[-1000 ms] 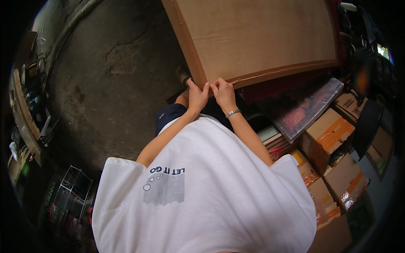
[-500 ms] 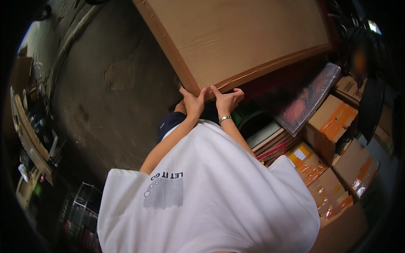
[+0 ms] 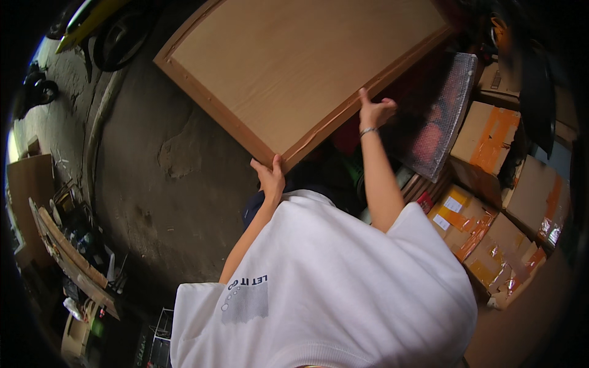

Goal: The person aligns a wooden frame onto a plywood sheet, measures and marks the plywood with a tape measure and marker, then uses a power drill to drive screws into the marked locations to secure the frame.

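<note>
A large light wooden panel (image 3: pixel 294 67) with a darker brown frame stands in front of me, tilted over a grey concrete floor. My left hand (image 3: pixel 270 178) grips the panel's near lower corner, thumb on the face. My right hand (image 3: pixel 374 111) presses on the panel's lower right edge farther along, index finger raised; a thin bracelet sits on that wrist. My white shirt fills the lower part of the view.
Cardboard boxes with orange tape (image 3: pixel 491 202) are stacked at the right. A sheet of bubble wrap (image 3: pixel 442 116) covers something behind my right hand. Wooden boards and clutter (image 3: pixel 67 245) lie at the left, a wire rack (image 3: pixel 156 337) at the bottom, a dark wheel (image 3: pixel 119 37) top left.
The panel has swung left and up in the view. My right hand slid away from my left along the panel's lower edge; both were together at the corner before.
</note>
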`<state>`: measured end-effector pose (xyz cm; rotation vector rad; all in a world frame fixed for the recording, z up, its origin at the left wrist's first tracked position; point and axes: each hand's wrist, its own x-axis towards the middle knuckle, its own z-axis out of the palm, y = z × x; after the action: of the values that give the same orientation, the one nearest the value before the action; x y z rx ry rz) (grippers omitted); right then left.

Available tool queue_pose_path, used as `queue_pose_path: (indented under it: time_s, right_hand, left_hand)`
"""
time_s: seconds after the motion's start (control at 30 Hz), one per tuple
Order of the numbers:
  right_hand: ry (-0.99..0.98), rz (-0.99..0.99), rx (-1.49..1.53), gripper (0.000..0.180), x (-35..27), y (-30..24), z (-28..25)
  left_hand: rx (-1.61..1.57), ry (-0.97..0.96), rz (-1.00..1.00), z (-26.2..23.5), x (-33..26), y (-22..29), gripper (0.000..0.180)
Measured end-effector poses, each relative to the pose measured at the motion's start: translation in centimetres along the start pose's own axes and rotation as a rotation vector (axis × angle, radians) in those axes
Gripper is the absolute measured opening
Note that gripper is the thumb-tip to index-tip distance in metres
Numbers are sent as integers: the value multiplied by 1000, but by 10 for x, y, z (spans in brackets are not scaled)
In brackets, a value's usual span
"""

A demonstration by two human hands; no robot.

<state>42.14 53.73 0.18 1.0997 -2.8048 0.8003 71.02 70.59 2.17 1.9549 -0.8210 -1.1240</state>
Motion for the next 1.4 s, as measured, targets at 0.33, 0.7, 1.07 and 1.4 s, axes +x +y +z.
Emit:
queue_pose_path:
  time_s: [0.33, 0.7, 1.07, 1.4]
  right_hand:
    - [-149, 263, 101, 83, 12, -16, -12]
    - [-68, 375, 39, 79, 164, -10, 19]
    - [-99, 505, 183, 82, 282, -10, 36]
    - [19, 427, 310, 75, 379, 14, 72]
  left_hand:
    - [28, -66, -48, -8, 2, 18, 61]
    - [31, -87, -122, -6, 4, 11, 60]
    - [34, -72, -381, -4, 2, 19, 84]
    - [-31, -112, -476, -4, 5, 36, 78]
